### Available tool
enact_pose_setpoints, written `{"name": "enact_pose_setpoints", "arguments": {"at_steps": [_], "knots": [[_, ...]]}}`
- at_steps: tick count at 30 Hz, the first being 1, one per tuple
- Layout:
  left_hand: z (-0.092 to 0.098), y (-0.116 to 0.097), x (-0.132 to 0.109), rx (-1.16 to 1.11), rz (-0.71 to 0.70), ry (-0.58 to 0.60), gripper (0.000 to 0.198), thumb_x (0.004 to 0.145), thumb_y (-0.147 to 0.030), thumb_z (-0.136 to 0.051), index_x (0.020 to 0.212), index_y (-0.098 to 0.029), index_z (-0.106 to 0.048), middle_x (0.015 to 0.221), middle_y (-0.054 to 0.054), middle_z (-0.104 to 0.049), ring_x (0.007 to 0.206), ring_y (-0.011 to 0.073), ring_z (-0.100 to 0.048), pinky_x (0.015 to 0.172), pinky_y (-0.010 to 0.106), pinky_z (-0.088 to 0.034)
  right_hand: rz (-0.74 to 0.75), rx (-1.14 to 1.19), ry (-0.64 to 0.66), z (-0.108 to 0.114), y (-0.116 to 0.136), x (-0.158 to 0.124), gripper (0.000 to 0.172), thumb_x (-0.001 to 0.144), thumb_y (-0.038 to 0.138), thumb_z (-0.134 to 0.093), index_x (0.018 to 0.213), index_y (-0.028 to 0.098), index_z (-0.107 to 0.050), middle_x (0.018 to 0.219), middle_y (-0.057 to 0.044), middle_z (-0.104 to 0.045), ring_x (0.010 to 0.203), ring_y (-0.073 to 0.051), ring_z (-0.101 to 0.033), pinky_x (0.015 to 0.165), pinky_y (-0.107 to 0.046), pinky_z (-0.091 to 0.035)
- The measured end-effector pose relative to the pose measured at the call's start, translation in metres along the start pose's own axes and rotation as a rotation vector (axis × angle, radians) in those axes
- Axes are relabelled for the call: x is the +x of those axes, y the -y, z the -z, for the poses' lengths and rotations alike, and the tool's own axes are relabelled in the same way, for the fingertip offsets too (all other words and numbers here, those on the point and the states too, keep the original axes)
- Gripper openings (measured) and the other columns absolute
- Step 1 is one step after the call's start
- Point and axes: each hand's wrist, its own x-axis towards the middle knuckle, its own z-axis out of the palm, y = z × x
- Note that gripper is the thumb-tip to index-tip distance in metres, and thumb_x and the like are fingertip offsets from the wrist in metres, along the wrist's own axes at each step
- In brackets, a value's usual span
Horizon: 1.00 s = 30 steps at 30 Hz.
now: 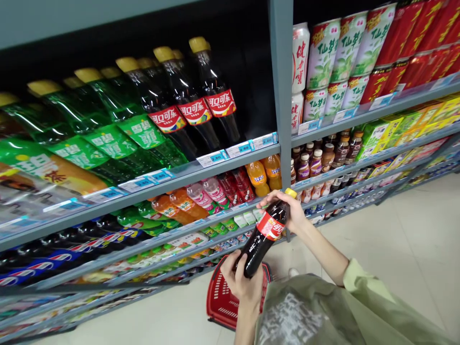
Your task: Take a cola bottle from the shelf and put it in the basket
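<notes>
A dark cola bottle (265, 235) with a red label and yellow cap lies tilted between both hands in front of the shelves. My left hand (241, 282) cups its base with the fingers curled round it. My right hand (290, 210) grips the neck just below the cap. A red shopping basket (220, 302) sits on the floor right beneath the bottle. On the top shelf (201, 165) stand three more cola bottles (194, 108) of the same kind.
Green soda bottles (108, 129) fill the top shelf's left part. Orange and pink drinks (201, 196) sit one shelf down. A grey upright post (282, 96) divides the shelving; cans (334, 57) and small bottles (323, 158) stand to its right. Pale tiled floor (402, 239) stretches to the right.
</notes>
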Motion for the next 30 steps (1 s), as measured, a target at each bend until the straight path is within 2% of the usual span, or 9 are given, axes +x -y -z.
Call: {"name": "enact_pose_setpoints", "arguments": {"at_steps": [4, 9, 11, 14, 17, 21, 23, 26, 30], "knots": [[-0.003, -0.007, -0.004, -0.153, 0.165, -0.021, 0.052, 0.074, -0.011, -0.089, 0.113, -0.020, -0.055, 0.117, 0.007, -0.058, 0.105, 0.0202, -0.068, 0.092, 0.034, -0.057, 0.013, -0.003, 0.028, 0.000, 0.005, 0.000, 0.034, 0.078, 0.055, -0.079, 0.075, 0.021, -0.074, 0.085, -0.007, -0.080, 0.094, -0.028, -0.078, 0.095, -0.049, -0.064], [-0.006, -0.019, -0.024, -0.439, 0.613, 0.068, 0.064, 0.071, -0.023, -0.093, 0.117, -0.023, -0.048, 0.120, 0.008, -0.066, 0.109, 0.0232, -0.071, 0.095, 0.036, -0.058, 0.031, -0.029, 0.040, 0.000, 0.011, 0.001, 0.037, 0.078, 0.059, -0.079, 0.082, 0.022, -0.076, 0.088, -0.007, -0.082, 0.092, -0.028, -0.079, 0.094, -0.048, -0.064], [-0.005, -0.024, -0.032, -0.496, 0.836, 0.126, 0.063, 0.072, -0.032, -0.092, 0.118, -0.023, -0.049, 0.116, 0.008, -0.068, 0.104, 0.0247, -0.073, 0.091, 0.036, -0.059, 0.040, -0.042, 0.058, -0.001, 0.013, 0.001, 0.038, 0.079, 0.060, -0.079, 0.085, 0.022, -0.076, 0.092, -0.007, -0.083, 0.096, -0.028, -0.079, 0.094, -0.048, -0.064], [-0.004, -0.033, -0.036, -0.788, 1.209, 0.241, 0.065, 0.080, -0.053, -0.085, 0.123, -0.024, -0.047, 0.091, 0.003, -0.071, 0.074, 0.0227, -0.073, 0.067, 0.032, -0.058, 0.049, -0.047, 0.103, -0.002, 0.016, 0.000, 0.038, 0.079, 0.059, -0.080, 0.088, 0.023, -0.077, 0.097, -0.008, -0.084, 0.100, -0.029, -0.080, 0.091, -0.045, -0.065], [-0.006, -0.042, -0.030, -1.111, 1.615, 0.327, 0.072, 0.079, -0.078, -0.073, 0.116, -0.019, -0.054, 0.072, 0.003, -0.069, 0.045, 0.0175, -0.059, 0.043, 0.026, -0.044, 0.042, -0.037, 0.177, -0.001, 0.017, -0.001, 0.038, 0.081, 0.057, -0.081, 0.094, 0.022, -0.078, 0.103, -0.009, -0.085, 0.105, -0.027, -0.080, 0.088, -0.039, -0.065], [-0.009, -0.044, -0.022, -1.271, 2.120, 0.463, 0.069, 0.075, -0.075, -0.080, 0.089, -0.008, -0.069, 0.058, 0.005, -0.064, 0.035, 0.0086, -0.046, 0.034, 0.018, -0.030, 0.014, -0.072, 0.267, -0.001, 0.012, -0.002, 0.038, 0.084, 0.052, -0.082, 0.101, 0.019, -0.077, 0.111, -0.014, -0.084, 0.109, -0.027, -0.080, 0.091, -0.038, -0.065], [-0.009, -0.043, -0.025, -1.531, 2.176, 0.603, 0.069, 0.071, -0.071, -0.087, 0.086, -0.005, -0.074, 0.048, 0.001, -0.056, 0.030, 0.0040, -0.033, 0.031, 0.016, -0.023, -0.005, -0.093, 0.295, -0.002, 0.010, -0.002, 0.034, 0.087, 0.049, -0.081, 0.101, 0.018, -0.078, 0.112, -0.014, -0.084, 0.108, -0.026, -0.080, 0.091, -0.036, -0.064], [-0.007, -0.043, -0.033, -1.918, 2.115, 0.748, 0.065, 0.073, -0.066, -0.091, 0.089, -0.004, -0.077, 0.043, -0.003, -0.050, 0.028, 0.0000, -0.018, 0.029, 0.014, -0.016, -0.029, -0.092, 0.299, -0.006, 0.007, -0.002, 0.031, 0.088, 0.046, -0.081, 0.101, 0.019, -0.079, 0.108, -0.012, -0.085, 0.105, -0.022, -0.081, 0.088, -0.031, -0.065], [-0.005, -0.043, -0.035, -2.008, 2.053, 0.762, 0.063, 0.077, -0.064, -0.090, 0.093, -0.005, -0.078, 0.045, -0.004, -0.051, 0.029, -0.0006, -0.016, 0.030, 0.013, -0.016, -0.038, -0.094, 0.311, -0.011, 0.006, -0.001, 0.030, 0.087, 0.047, -0.081, 0.101, 0.020, -0.080, 0.104, -0.010, -0.086, 0.101, -0.020, -0.082, 0.085, -0.028, -0.064]]}}
